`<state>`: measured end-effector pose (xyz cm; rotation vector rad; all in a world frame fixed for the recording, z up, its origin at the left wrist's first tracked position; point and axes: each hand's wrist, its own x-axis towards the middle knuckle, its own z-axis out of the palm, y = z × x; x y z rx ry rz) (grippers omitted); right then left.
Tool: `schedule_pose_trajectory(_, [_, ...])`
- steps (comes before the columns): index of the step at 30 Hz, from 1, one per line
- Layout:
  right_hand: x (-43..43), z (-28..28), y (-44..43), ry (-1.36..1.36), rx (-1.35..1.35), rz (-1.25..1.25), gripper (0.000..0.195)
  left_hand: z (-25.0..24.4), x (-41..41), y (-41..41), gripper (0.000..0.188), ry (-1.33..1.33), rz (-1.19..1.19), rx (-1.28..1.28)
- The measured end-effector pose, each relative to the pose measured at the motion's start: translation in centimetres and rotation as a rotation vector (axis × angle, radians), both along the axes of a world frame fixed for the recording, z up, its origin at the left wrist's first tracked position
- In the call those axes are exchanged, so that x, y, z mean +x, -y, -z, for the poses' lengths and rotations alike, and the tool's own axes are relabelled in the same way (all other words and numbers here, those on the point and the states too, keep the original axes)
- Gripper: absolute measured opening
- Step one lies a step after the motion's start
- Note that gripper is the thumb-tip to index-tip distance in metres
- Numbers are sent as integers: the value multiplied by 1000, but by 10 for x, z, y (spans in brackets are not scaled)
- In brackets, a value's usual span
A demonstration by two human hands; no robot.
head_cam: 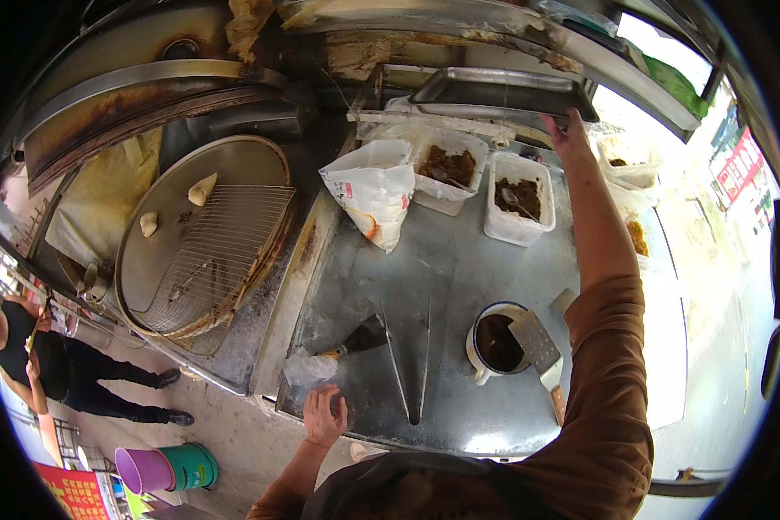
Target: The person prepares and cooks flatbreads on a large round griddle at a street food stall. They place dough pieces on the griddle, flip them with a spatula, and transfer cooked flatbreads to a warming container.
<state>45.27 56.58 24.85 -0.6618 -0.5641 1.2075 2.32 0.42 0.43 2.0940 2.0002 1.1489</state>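
Note:
At the far edge of the metal worktop [455, 273], my right hand [567, 133] grips the near rim of a deep metal tray [500, 91]. My left hand [325, 415] rests at the near left edge with fingers curled, beside a clear plastic bag [311, 367] and a dark-bladed scraper [366, 336]; it holds nothing I can see. Metal tongs [416, 409] lie spread before me. A slotted spatula [538, 341] lies across an enamel mug [494, 351] of dark liquid. Two plastic tubs of brown filling, left [448, 166] and right [519, 201], stand behind, beside a white paper-like bag [380, 195].
To the left, a round pan [162, 260] holds a wire rack [224, 253] and two pale dough pieces [202, 190]. A person [39, 351] stands beyond. Purple [144, 469] and green [188, 466] buckets are on the floor. More tubs [627, 159] stand at the right.

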Motion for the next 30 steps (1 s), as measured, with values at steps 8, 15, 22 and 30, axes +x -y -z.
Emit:
schedule_pose_trajectory(8, [-30, 39, -36, -115, -136, -44, 32, 0, 1, 1, 30, 26, -25, -62])
schedule_pose_trajectory(15, [-11, 78, -38, -16, -228, -226, 39, -3, 0, 0, 29, 23, -16, -86])
schedule_pose_trajectory(22, [-62, 58, -48, 510, -577, 61, 95, -4, -1, 2, 29, 19, -24, -85])
schedule_pose_trajectory(30, [-45, 84, -87, 728, -278, 327, 81, -2, 0, 0, 25, 30, -28, -71])
